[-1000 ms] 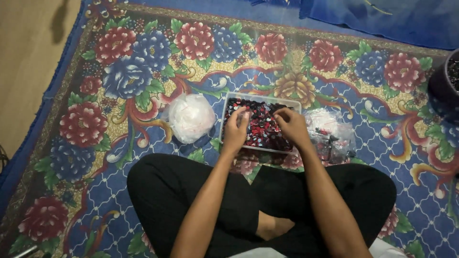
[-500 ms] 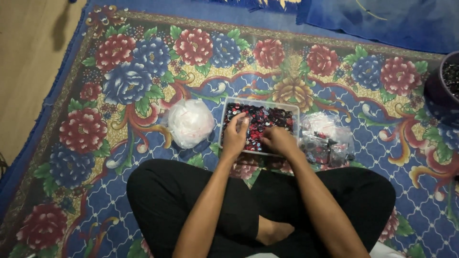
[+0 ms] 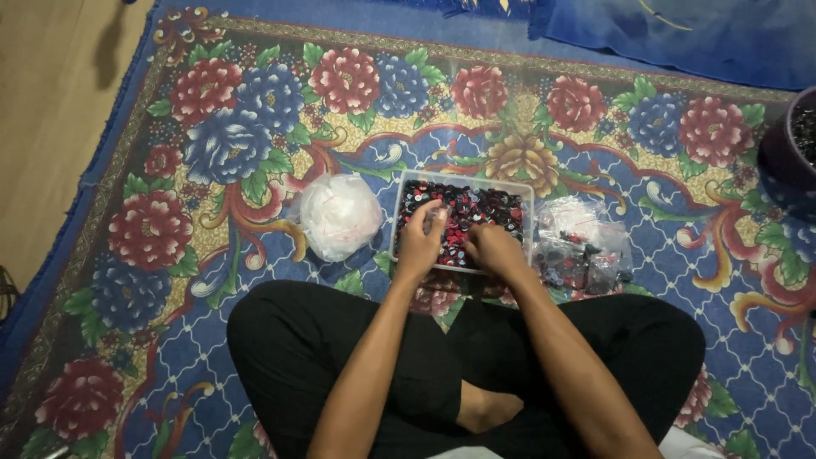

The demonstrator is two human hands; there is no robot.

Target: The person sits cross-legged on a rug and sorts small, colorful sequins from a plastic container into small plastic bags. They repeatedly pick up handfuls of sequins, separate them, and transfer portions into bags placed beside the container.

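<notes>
Both hands have drawn closer together over the near end of the tray since the earlier frames, and the right hand has slid back from the middle of the tray toward its near edge.

Head view: a person sits cross-legged in black trousers on a flowered carpet of blue, red and gold. Just ahead of the knees lies a clear rectangular plastic tray filled with small red, black and pale pieces. The left hand rests on the near left part of the tray, its fingers curled down into the pieces with something small and pale pinched at the tips; what exactly it is cannot be told. The right hand lies just beside it at the near edge, fingers bent and narrow, but whether they hold a piece is hidden. A knotted white plastic bag sits just left of the tray. Clear bags holding dark pieces lie touching the tray's right side. A dark round container stands well apart at the right edge.
</notes>
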